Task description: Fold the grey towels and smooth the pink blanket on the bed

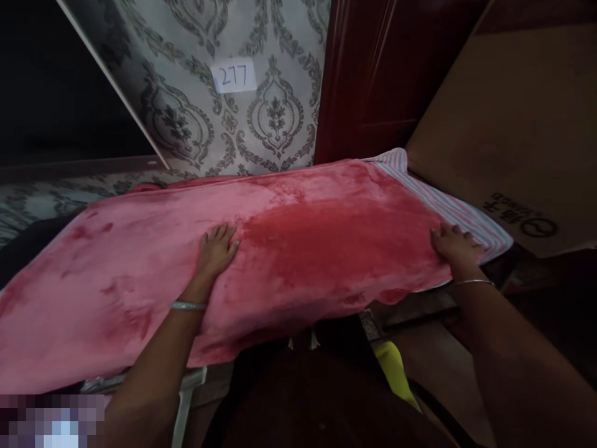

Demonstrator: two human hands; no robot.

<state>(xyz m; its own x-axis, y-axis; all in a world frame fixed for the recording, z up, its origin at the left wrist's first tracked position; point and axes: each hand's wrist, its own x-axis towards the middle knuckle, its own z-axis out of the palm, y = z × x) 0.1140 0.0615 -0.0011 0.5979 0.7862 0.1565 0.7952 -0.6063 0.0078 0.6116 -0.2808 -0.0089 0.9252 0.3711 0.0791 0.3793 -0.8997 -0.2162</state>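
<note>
A large pink fleece blanket [303, 242] lies spread across a raised surface, filling the middle of the view. My left hand [215, 247] rests flat on it near the centre, fingers stretched out and slightly apart. My right hand [454, 246] lies at the blanket's right edge, fingers pressed down where the pink cloth meets a striped pink, white and blue fabric [443, 202] underneath. Both wrists wear a thin silver bangle.
Patterned grey wallpaper [261, 112] with a paper label reading 277 [233, 76] stands behind. A dark red door [373, 74] is at the back right, a large cardboard box [513, 137] at the right. Something yellow [394, 367] shows below the blanket's near edge.
</note>
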